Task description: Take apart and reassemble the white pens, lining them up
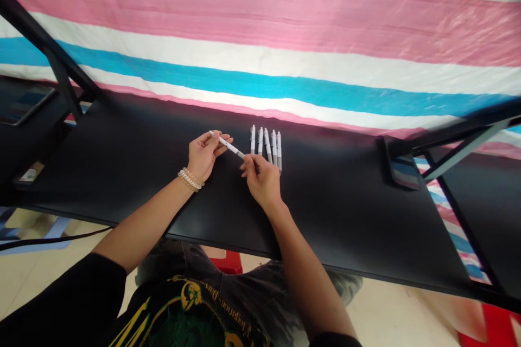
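A white pen (pixel 231 146) is held slantwise between my two hands above the black table. My left hand (pixel 203 155) pinches its upper end between thumb and fingers, the other fingers stretched out. Around the grey grip end, my right hand (pixel 261 178) has its thumb and fingers closed, and they hide the tip. Just beyond my right hand several white pens with grey grips (pixel 266 143) lie side by side in a row, clip ends pointing away from me. My right hand covers the near ends of some of them.
The black table (pixel 337 200) stretches to both sides. Black slanted metal supports (pixel 65 73) rise at its left and right ends. Behind hangs a striped pink, white and blue sheet (pixel 260 70). A red stool (pixel 227 262) shows below the table's front edge.
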Demonstrator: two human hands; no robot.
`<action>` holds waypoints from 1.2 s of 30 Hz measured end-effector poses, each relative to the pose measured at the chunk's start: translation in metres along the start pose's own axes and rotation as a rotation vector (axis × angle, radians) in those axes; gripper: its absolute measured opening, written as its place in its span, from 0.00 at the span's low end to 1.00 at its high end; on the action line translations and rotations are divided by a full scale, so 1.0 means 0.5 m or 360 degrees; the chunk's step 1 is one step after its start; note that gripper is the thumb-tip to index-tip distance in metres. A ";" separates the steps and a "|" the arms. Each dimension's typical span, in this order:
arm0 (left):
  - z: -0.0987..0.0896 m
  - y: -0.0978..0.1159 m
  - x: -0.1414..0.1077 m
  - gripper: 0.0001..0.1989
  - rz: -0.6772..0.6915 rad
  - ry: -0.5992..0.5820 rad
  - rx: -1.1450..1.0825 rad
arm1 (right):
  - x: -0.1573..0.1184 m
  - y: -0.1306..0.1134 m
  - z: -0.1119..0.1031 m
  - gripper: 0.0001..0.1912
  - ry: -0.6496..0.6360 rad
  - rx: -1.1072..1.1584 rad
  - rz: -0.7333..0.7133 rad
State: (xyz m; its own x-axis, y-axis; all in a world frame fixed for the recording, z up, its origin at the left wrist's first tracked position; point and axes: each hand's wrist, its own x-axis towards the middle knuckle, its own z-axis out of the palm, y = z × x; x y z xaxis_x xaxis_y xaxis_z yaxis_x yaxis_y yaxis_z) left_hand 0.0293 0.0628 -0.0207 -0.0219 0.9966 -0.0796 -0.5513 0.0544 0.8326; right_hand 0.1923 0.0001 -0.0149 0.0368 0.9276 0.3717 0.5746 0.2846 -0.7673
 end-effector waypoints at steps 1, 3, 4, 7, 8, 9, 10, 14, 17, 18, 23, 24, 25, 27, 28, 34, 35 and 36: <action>-0.001 0.000 0.001 0.14 0.0004 0.0002 -0.0004 | 0.000 0.000 -0.001 0.11 0.0012 0.0003 0.0013; -0.002 -0.001 0.002 0.14 0.0011 0.0008 -0.0012 | 0.000 0.000 -0.002 0.12 0.0013 0.0016 0.0020; -0.003 -0.001 0.003 0.15 0.0015 0.0010 -0.0016 | 0.000 0.000 -0.002 0.12 0.0003 0.0025 0.0030; -0.005 -0.001 0.004 0.15 0.0025 0.0011 -0.0022 | 0.000 0.000 0.000 0.13 -0.0002 0.0025 0.0056; -0.006 -0.001 0.005 0.15 0.0026 0.0012 -0.0021 | 0.001 0.000 0.001 0.13 -0.0006 0.0017 0.0055; -0.006 -0.001 0.005 0.15 0.0024 0.0014 -0.0018 | 0.001 -0.001 0.002 0.13 -0.0010 0.0013 0.0057; -0.006 -0.001 0.005 0.15 0.0021 0.0017 -0.0014 | 0.001 -0.001 0.003 0.12 -0.0013 0.0015 0.0058; -0.007 -0.002 0.007 0.16 0.0004 0.0022 0.0009 | 0.001 -0.006 0.005 0.12 -0.0011 0.0011 0.0040; -0.008 -0.003 0.007 0.16 0.0005 0.0015 0.0002 | 0.000 -0.008 0.006 0.14 -0.0012 0.0002 0.0055; -0.008 -0.003 0.007 0.16 0.0008 0.0010 -0.0004 | 0.000 -0.008 0.006 0.14 -0.0008 -0.0004 0.0055; -0.002 -0.002 0.002 0.16 -0.0002 -0.0016 0.0002 | 0.000 -0.006 0.006 0.13 -0.0026 -0.0056 0.0036; -0.001 -0.001 0.001 0.16 -0.0015 -0.0019 -0.0008 | 0.001 -0.006 0.006 0.13 -0.0015 -0.0064 0.0026; 0.001 0.001 -0.001 0.15 -0.0035 -0.0025 -0.0030 | 0.001 -0.007 0.006 0.13 -0.0024 -0.0066 0.0019; 0.004 0.008 -0.002 0.13 -0.0107 -0.0051 -0.0117 | 0.000 -0.009 0.006 0.14 -0.0080 -0.0020 0.0036; 0.004 0.013 -0.002 0.12 -0.0159 -0.0069 -0.0186 | 0.001 -0.011 0.005 0.15 -0.0086 0.0030 0.0058; -0.011 0.061 0.002 0.12 -0.0660 -0.0185 -0.0591 | 0.003 -0.013 0.004 0.16 0.0037 0.0179 0.0150; -0.014 0.067 0.003 0.12 -0.0708 -0.0185 -0.0612 | 0.003 -0.012 0.004 0.15 0.0035 0.0163 0.0157; -0.016 0.072 0.004 0.10 -0.0728 -0.0178 -0.0634 | 0.003 -0.012 0.004 0.14 0.0028 0.0147 0.0154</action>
State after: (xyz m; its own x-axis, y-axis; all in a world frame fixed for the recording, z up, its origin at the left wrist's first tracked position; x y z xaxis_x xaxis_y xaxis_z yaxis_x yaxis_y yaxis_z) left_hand 0.0026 0.0664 0.0046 0.3658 0.8796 -0.3043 -0.7540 0.4717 0.4572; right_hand 0.1872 0.0003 -0.0108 0.1031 0.9476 0.3023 0.4901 0.2161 -0.8444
